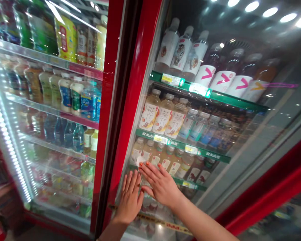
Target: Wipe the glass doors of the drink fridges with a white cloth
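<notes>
My left hand (pixel 130 197) lies against the glass door (pixel 210 204) of a red-framed drinks fridge, close to the door's left edge, its fingers stretched out and pointing up. Just right of it, my right hand (pixel 160 182) is spread over the same glass, with orange-red nails showing. A small whitish patch shows at the right fingertips; I cannot tell whether it is on the glass or behind it. Neither hand grips anything. Behind the glass, small bottles (pixel 156 157) with pale labels stand in a row just above my fingers.
Higher in this fridge are tea bottles (pixel 163 115) and white-labelled bottles (pixel 188 53) on green-edged shelves (pixel 240 100). To the left stands another lit drinks fridge with a red door frame (pixel 112 50). A yellow strip (pixel 165 225) crosses the door below my hands.
</notes>
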Tool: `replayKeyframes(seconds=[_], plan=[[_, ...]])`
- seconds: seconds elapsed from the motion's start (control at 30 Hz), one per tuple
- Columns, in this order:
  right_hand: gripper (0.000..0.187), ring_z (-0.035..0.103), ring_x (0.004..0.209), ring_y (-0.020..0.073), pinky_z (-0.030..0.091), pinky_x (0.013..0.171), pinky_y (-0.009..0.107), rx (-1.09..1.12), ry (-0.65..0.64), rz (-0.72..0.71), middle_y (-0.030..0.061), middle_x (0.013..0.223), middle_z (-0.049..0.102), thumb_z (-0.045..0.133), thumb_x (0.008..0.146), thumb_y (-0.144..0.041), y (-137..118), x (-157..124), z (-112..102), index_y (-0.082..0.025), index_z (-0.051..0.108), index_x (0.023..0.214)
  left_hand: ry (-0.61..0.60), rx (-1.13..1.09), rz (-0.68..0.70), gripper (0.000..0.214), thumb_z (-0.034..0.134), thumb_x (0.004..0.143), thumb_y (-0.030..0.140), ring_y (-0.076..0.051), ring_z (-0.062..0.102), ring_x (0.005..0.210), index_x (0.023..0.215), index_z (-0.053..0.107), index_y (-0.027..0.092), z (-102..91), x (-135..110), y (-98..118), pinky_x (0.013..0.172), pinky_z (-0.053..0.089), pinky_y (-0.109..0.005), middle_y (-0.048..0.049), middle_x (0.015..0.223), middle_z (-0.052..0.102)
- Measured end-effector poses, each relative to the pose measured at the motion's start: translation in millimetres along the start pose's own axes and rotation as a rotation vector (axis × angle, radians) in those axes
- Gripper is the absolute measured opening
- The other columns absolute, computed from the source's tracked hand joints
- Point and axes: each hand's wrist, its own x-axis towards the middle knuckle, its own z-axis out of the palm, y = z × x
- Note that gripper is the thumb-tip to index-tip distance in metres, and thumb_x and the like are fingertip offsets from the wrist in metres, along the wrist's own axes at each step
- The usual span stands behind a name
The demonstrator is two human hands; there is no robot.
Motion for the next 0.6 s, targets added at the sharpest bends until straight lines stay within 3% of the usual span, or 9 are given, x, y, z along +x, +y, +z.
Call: replayKeyframes(seconds=[0.1,0.2,0.27,0.37,0.47,0.53,0.6], plan=[[0.063,0.016,0.173,0.0189,0.0,0.141,0.045,-0.051,0.048,0.215,0.0014,0.176,0.045,0.049,0.113,-0.044,32.4,-1.9,-22.7,-0.025,0.039,0.172,-0.009,-0.037,-0.094,0.083,0.054,0.106,0.027,-0.03,0.025,0.171,0.178,0.015,0.023,-13.0,20.6,4.2,0.141,0.026,-0.055,-0.0135,0.181,0.031],[0.075,0.013,0.174,0.0302,0.002,0.14,0.059,-0.109,0.104,0.485,0.0089,0.182,0.031,0.047,0.112,-0.045,61.6,39.4,-44.1,-0.021,0.02,0.178,0.102,-0.115,-0.171,0.087,0.054,0.107,0.028,-0.035,0.008,0.174,0.178,0.006,0.02,-16.4,70.9,15.7,0.14,0.02,-0.063,-0.0179,0.185,0.012],[0.077,0.013,0.174,0.033,0.008,0.14,0.06,-0.101,0.108,0.543,0.0101,0.184,0.027,0.045,0.112,-0.049,56.3,62.5,-42.1,-0.019,0.019,0.178,0.145,-0.141,-0.194,0.089,0.053,0.106,0.026,-0.036,0.0,0.174,0.178,0.001,0.018,-10.3,86.6,23.5,0.14,0.016,-0.067,-0.0195,0.185,0.003],[0.069,0.014,0.174,0.0264,0.012,0.141,0.05,-0.051,0.084,0.357,0.0043,0.181,0.035,0.042,0.112,-0.055,12.1,56.2,-17.9,-0.021,0.039,0.172,0.118,-0.132,-0.153,0.089,0.053,0.105,0.025,-0.036,0.004,0.174,0.178,0.003,0.019,-0.2,58.5,27.8,0.14,0.019,-0.066,-0.0198,0.186,0.009],[0.059,0.007,0.175,0.018,0.011,0.142,0.04,-0.066,0.054,0.192,-0.0078,0.176,0.044,0.04,0.112,-0.06,-25.3,7.1,5.7,-0.031,0.06,0.159,-0.012,-0.079,-0.046,0.086,0.054,0.104,0.023,-0.031,0.017,0.173,0.179,0.011,0.025,-0.2,6.5,19.2,0.141,0.025,-0.057,-0.0137,0.183,0.029],[0.055,0.004,0.175,0.0176,0.007,0.143,0.042,-0.116,0.055,0.255,-0.0095,0.177,0.042,0.043,0.112,-0.054,-18.6,-28.5,6.9,-0.035,0.056,0.162,-0.078,-0.043,-0.022,0.084,0.056,0.103,0.021,-0.03,0.019,0.173,0.178,0.018,0.03,-6.2,-5.9,11.5,0.142,0.023,-0.056,-0.009,0.18,0.035],[0.064,0.0,0.175,0.0241,0.003,0.142,0.056,-0.162,0.115,0.442,-0.0025,0.184,0.029,0.045,0.111,-0.043,13.6,-51.1,-4.0,-0.031,0.036,0.173,-0.05,-0.038,-0.039,0.085,0.059,0.103,0.021,-0.03,0.014,0.174,0.177,0.019,0.032,-14.2,11.4,8.2,0.142,0.018,-0.059,-0.007,0.182,0.03]])
